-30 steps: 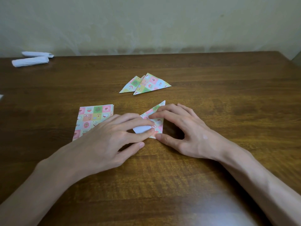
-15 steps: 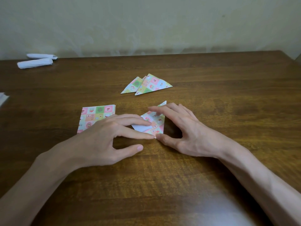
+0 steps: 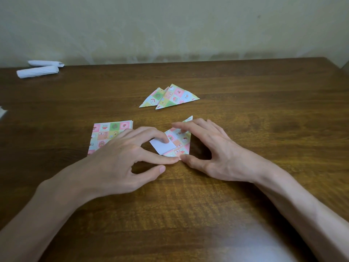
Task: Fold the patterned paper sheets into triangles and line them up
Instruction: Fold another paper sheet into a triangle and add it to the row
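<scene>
A patterned paper sheet [image 3: 179,140] lies half folded on the table's middle, its white underside showing at the left. My left hand [image 3: 120,159] presses straight fingertips on its left and lower edge. My right hand [image 3: 213,154] holds the sheet's right side, index finger on top, thumb at the bottom corner. Two folded patterned triangles [image 3: 170,97] lie overlapped farther back. A stack of unfolded patterned sheets [image 3: 105,133] sits to the left, partly under my left hand.
The wooden table [image 3: 264,110] reaches back to a pale wall. Two white rolled papers [image 3: 39,69] lie at the far left corner. A white scrap [image 3: 2,112] shows at the left frame edge.
My left fingers have slid left and spread, uncovering more of the sheet's white underside. My right hand stays on the sheet's right side.
</scene>
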### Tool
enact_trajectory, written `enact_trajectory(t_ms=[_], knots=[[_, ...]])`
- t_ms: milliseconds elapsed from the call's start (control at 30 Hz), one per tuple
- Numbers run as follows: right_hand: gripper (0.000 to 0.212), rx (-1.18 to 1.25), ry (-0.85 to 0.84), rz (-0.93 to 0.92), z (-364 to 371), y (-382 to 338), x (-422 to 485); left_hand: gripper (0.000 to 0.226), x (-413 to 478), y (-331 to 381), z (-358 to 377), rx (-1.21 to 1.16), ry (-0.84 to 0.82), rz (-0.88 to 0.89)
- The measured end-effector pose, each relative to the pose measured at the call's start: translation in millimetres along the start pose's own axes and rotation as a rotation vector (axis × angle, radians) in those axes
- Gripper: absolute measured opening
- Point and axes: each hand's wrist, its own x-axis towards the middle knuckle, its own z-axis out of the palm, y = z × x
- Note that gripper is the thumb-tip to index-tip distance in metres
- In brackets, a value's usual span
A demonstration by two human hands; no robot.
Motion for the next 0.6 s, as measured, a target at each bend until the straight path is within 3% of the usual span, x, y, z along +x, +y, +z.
enact_trajectory(t_ms=[600], knots=[[0.068,-0.015,-0.023,-0.001,-0.5,1.8,1.0,0.028,-2.9,-7.1,-12.8,-0.034,0.049,-0.051]])
